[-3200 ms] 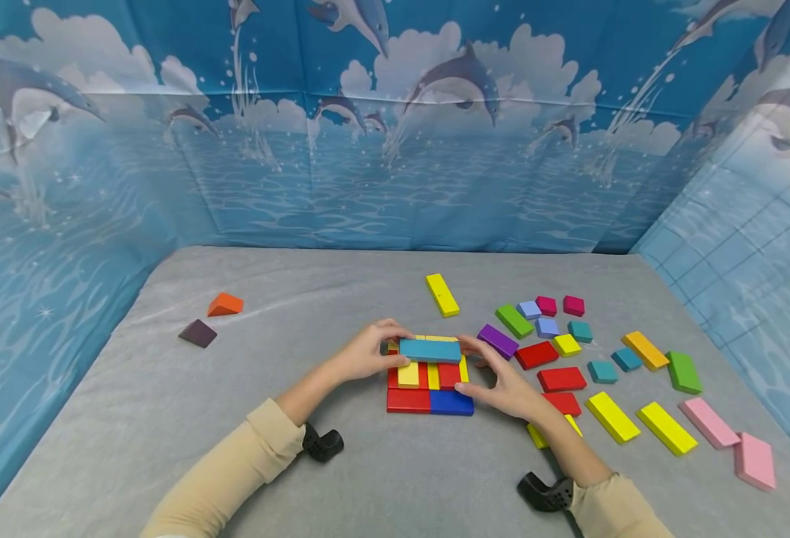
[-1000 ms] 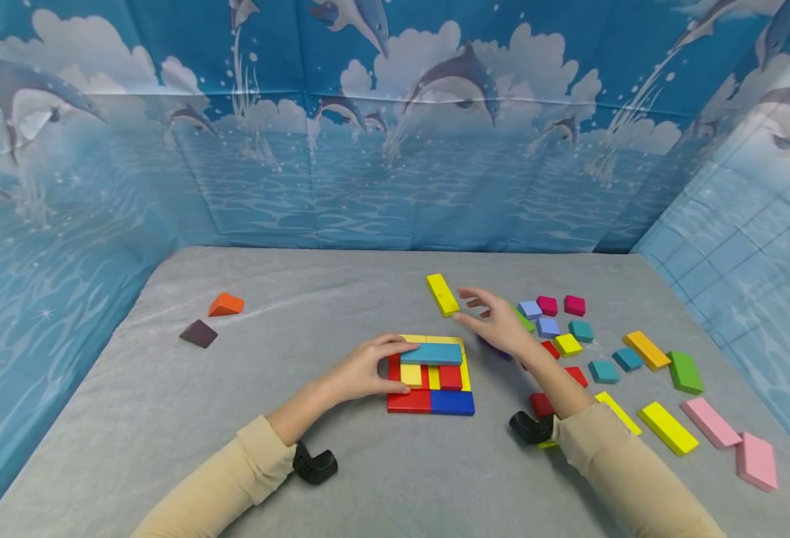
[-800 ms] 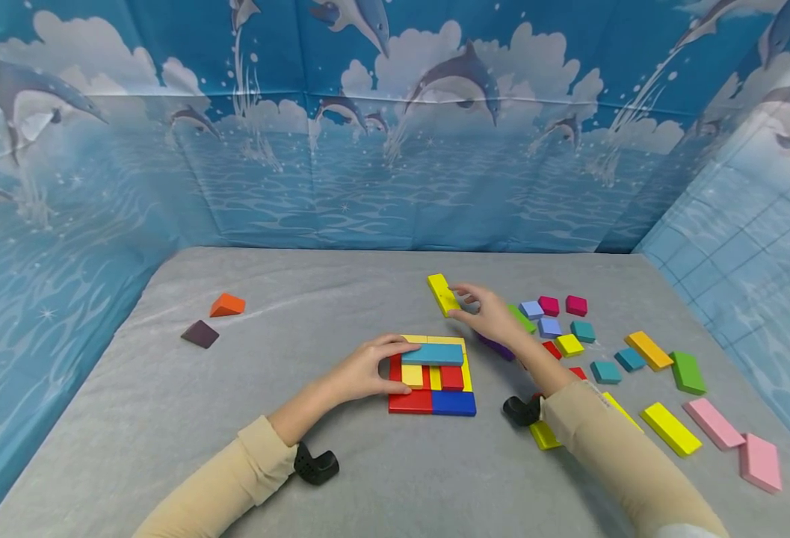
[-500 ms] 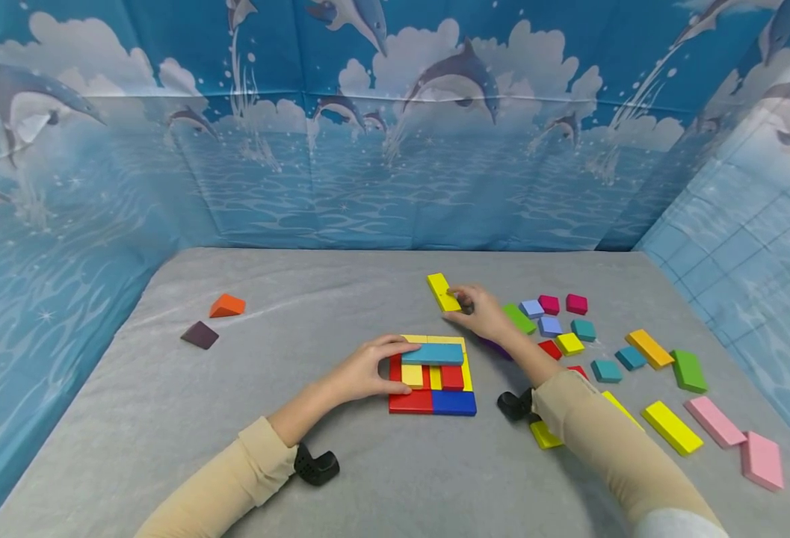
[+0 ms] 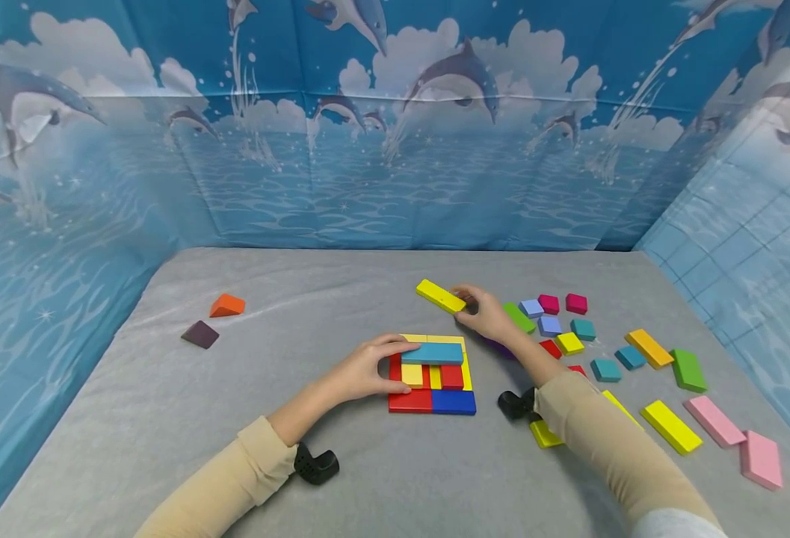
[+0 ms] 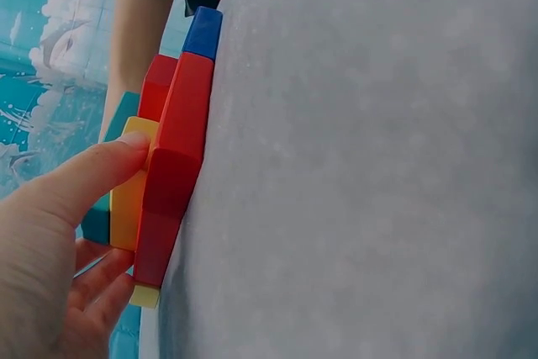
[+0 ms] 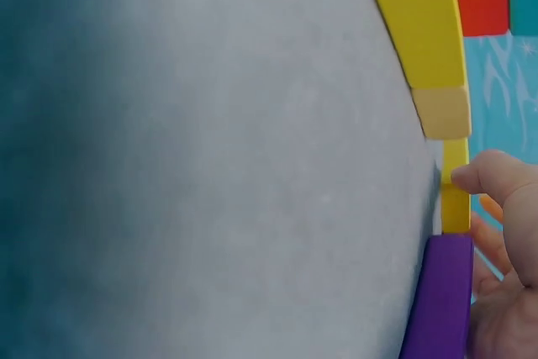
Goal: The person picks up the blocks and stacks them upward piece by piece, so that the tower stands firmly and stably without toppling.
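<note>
My left hand (image 5: 371, 368) holds the left side of a flat stack of coloured blocks (image 5: 453, 402), thumb in front and fingers behind. A teal block (image 5: 435, 354) lies across the top of the stack, near its back. In the left wrist view the thumb (image 6: 118, 161) presses on a yellow block (image 6: 130, 195) beside red ones. Behind the stack, my right hand (image 5: 487, 315) pinches the right end of a long yellow block (image 5: 439, 296). The right wrist view shows that thumb against the block's side, with a purple block (image 7: 441, 300) close by.
Loose blocks lie to the right, among them a green block (image 5: 688, 371), an orange block (image 5: 649, 349) and a pink block (image 5: 761, 459). An orange wedge (image 5: 227, 305) and a dark block (image 5: 200, 334) sit at the far left. A dolphin-print curtain (image 5: 368, 187) hangs behind the table.
My right hand has left the stack, reached back and taken hold of the yellow block. That block has turned, its far end swinging left and nearer. The teal block is lower, on the stack.
</note>
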Available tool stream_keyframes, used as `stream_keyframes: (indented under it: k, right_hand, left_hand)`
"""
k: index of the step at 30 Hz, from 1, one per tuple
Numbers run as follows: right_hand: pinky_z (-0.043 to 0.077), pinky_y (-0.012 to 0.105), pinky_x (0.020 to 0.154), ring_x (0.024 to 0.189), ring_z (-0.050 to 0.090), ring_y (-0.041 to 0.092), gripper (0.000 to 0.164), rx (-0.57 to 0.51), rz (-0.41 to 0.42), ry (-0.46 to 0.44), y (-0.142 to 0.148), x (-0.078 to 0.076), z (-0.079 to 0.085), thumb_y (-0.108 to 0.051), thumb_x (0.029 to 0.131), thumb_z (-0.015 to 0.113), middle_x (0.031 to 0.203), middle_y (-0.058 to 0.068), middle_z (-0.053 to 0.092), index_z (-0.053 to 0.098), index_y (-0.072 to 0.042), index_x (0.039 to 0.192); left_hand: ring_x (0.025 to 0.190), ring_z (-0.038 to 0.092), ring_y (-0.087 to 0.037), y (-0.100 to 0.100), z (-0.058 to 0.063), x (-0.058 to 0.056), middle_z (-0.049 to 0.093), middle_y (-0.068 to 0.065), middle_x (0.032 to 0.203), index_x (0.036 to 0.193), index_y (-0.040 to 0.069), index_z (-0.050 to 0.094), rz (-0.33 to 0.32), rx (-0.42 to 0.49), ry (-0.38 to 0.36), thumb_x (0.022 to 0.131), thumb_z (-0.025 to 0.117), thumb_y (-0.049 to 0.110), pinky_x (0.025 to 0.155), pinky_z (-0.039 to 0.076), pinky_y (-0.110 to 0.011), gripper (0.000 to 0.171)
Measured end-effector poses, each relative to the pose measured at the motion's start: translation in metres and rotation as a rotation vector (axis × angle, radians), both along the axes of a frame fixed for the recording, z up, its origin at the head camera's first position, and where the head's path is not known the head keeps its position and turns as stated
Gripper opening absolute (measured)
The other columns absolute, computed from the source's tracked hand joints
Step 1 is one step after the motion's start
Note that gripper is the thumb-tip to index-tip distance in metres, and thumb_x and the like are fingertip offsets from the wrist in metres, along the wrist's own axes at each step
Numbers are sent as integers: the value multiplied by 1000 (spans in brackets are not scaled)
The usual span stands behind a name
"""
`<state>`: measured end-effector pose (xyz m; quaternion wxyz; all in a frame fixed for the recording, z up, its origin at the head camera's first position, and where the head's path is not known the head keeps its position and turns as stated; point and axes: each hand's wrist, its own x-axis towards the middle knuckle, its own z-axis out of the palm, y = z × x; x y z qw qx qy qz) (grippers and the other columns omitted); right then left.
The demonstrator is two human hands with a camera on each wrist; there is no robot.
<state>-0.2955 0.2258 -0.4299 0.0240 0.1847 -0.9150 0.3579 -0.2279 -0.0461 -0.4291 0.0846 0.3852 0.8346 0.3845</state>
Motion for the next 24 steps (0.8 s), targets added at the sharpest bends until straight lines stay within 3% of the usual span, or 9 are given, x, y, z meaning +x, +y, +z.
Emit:
stream_keyframes:
  k: [4, 9, 13, 18, 24]
  right_hand:
    - [43, 48, 86, 101, 51, 35, 46, 7, -3, -12, 3, 1, 0, -1, 82, 62, 116, 25, 54, 48, 5, 126]
    - [43, 45, 85, 96, 50, 32, 44, 63, -71, -22, 1, 1, -1, -11, 83, 66, 112, 23, 54, 52, 5, 121]
    - [44, 44, 83, 93, 50, 31, 37, 17, -79, -19, 2, 3, -1, -9, 84, 65, 108, 23, 54, 55, 7, 116]
    - [46, 44, 83, 92, 52, 30, 34, -82, -37, -38, 6, 7, 11, -9, 86, 63, 107, 21, 55, 57, 6, 116]
    - [46, 43, 85, 97, 51, 26, 39, -136, -3, -75, 8, 28, 35, -19, 85, 65, 111, 14, 56, 58, -2, 120]
  left_hand:
    - [118, 43, -22, 1, 0, 0, 46, -7, 130, 132, 16, 50, -4, 3, -7, 78, 73, 30, 96, 40, -40, 61]
    - [119, 43, -22, 0, 1, 0, 46, -7, 131, 132, 16, 50, -6, 8, -10, 78, 73, 28, 97, 40, -40, 61]
    - [119, 43, -23, 0, 1, 0, 46, -7, 131, 133, 16, 50, -5, 5, -8, 78, 73, 28, 97, 40, -41, 61]
    - [119, 42, -22, 0, 1, 0, 46, -6, 131, 132, 17, 50, -2, -1, -16, 77, 74, 29, 98, 39, -40, 61]
    - [118, 43, -22, 0, 1, 0, 46, -7, 130, 132, 16, 50, -5, 9, -9, 77, 74, 28, 97, 40, -39, 61]
